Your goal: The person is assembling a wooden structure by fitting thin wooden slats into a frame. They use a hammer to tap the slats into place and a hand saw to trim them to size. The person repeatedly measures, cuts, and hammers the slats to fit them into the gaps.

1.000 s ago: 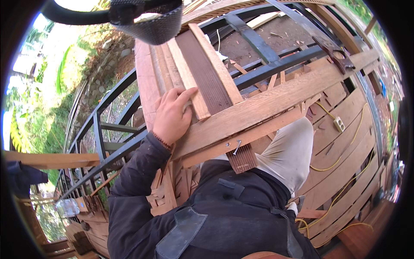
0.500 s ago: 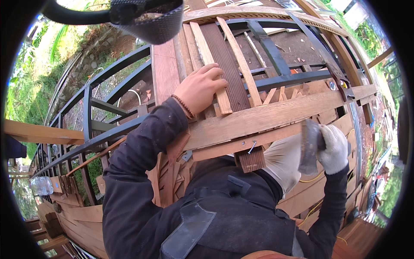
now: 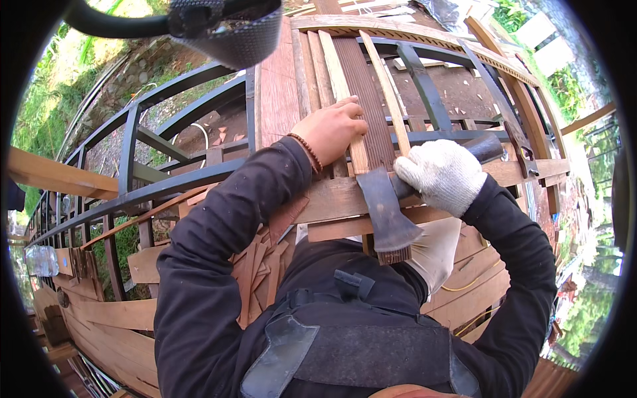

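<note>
My bare left hand (image 3: pixel 335 131), a beaded bracelet at its wrist, rests with curled fingers on a narrow pale wooden strip (image 3: pixel 335 63) that points away from me. My right hand (image 3: pixel 443 176), in a white knit glove, is closed on a hatchet close behind its head. The dark metal hatchet head (image 3: pixel 388 211) is at the strip's near end, its cutting edge toward me; whether they touch I cannot tell. Its handle runs off to the right. Beside the strip lies a dark grooved board (image 3: pixel 378 126), and a second thin strip (image 3: pixel 388 96) lies right of that.
A thick crosswise plank (image 3: pixel 322 202) supports the near ends. Dark metal railing frames (image 3: pixel 189 174) stand to the left. Wood offcuts (image 3: pixel 255 272) are heaped below, left of my legs. A wide reddish board (image 3: pixel 277 86) lies left of the strips. A clear plastic bottle (image 3: pixel 43 261) stands far left.
My right hand has brought the hatchet up and left from beside my leg to the strip's near end. My left hand stays on the strip. The view has shifted slightly.
</note>
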Tool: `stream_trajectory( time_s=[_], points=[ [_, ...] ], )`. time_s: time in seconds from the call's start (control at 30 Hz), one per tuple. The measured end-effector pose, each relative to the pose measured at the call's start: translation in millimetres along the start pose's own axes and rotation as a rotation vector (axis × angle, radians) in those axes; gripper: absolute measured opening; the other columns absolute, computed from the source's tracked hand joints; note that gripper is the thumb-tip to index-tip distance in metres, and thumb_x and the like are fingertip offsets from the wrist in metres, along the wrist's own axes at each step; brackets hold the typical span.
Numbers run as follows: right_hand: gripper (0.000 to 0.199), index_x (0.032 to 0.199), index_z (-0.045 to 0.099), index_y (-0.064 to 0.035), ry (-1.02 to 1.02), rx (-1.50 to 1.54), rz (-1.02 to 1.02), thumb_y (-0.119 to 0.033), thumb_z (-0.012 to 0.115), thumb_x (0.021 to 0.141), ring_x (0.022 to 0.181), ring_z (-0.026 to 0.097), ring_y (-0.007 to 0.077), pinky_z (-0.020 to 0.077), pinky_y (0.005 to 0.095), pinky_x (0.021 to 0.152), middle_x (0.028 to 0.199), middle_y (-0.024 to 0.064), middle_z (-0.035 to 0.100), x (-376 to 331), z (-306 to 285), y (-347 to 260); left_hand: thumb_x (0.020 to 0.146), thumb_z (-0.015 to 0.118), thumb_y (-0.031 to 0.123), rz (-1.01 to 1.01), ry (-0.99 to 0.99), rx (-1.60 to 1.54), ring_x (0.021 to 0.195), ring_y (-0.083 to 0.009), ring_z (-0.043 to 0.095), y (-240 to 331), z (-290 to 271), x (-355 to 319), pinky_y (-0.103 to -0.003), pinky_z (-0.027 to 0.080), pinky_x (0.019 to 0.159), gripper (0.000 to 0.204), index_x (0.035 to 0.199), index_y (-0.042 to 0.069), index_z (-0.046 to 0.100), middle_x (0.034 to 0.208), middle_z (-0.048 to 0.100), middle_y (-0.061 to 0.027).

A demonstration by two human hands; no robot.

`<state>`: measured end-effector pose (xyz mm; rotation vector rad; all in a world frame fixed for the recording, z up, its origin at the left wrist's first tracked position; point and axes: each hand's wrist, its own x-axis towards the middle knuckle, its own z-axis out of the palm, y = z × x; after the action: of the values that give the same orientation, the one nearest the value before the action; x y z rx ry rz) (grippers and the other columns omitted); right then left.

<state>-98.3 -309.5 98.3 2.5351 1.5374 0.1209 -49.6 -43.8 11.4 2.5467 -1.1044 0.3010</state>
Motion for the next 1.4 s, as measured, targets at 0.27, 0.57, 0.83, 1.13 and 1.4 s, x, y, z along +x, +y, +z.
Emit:
stream_trajectory(
  time_s=[0.27,0.57,0.83,1.13,1.4],
  points=[
    [0.031,0.094,0.060,-0.0116,0.048,0.044,0.006,-0.029,0.080,0.077,0.075,0.071,0.0276,0.0546,0.0429,0.065,0.079,0.0059,0.063,-1,2,4,0.081,0.061,-0.008,-0.021,-0.038,-0.026,0.145,-0.0362,0.051,0,-3,2,-0.043,0.048,0.115,0.033,0.108,0.006,0.073,0.134,0.065,-0.0144],
    [0.024,0.094,0.061,-0.0119,0.046,0.088,0.027,-0.017,0.077,0.077,0.075,0.070,0.0276,0.0551,0.0435,0.066,0.079,0.0069,0.063,-1,3,-3,0.080,0.057,-0.012,-0.030,-0.048,-0.095,0.147,-0.0382,0.047,-4,3,0,-0.043,0.046,0.117,0.039,0.110,0.006,0.073,0.135,0.063,-0.0158],
    [0.034,0.106,0.065,-0.0066,0.107,0.315,0.324,-0.008,0.077,0.075,0.083,0.070,0.0361,0.0557,0.0455,0.073,0.087,0.0124,0.067,-22,5,0,0.086,0.064,0.002,0.024,-0.233,-0.204,0.154,-0.0386,0.037,-14,-19,2,-0.055,0.034,0.126,0.041,0.125,0.012,0.074,0.145,0.060,-0.0147],
    [0.031,0.113,0.071,-0.0013,-0.040,0.963,0.856,-0.016,0.084,0.089,0.088,0.073,0.0263,0.0566,0.0379,0.079,0.096,0.0132,0.074,-67,-4,-21,0.079,0.088,0.032,0.142,-0.620,-0.365,0.149,-0.0279,0.045,-52,-39,41,-0.064,0.012,0.130,0.043,0.119,0.019,0.078,0.127,0.068,-0.0037],
    [0.038,0.118,0.067,-0.0006,-0.014,1.185,1.389,-0.010,0.083,0.085,0.084,0.071,0.0195,0.0572,0.0345,0.076,0.098,0.0113,0.073,-80,17,-24,0.070,0.091,0.026,0.331,-0.466,-0.485,0.120,-0.0280,0.059,-67,-21,45,-0.058,0.022,0.128,0.039,0.105,0.016,0.077,0.104,0.065,-0.0017]
  ],
)
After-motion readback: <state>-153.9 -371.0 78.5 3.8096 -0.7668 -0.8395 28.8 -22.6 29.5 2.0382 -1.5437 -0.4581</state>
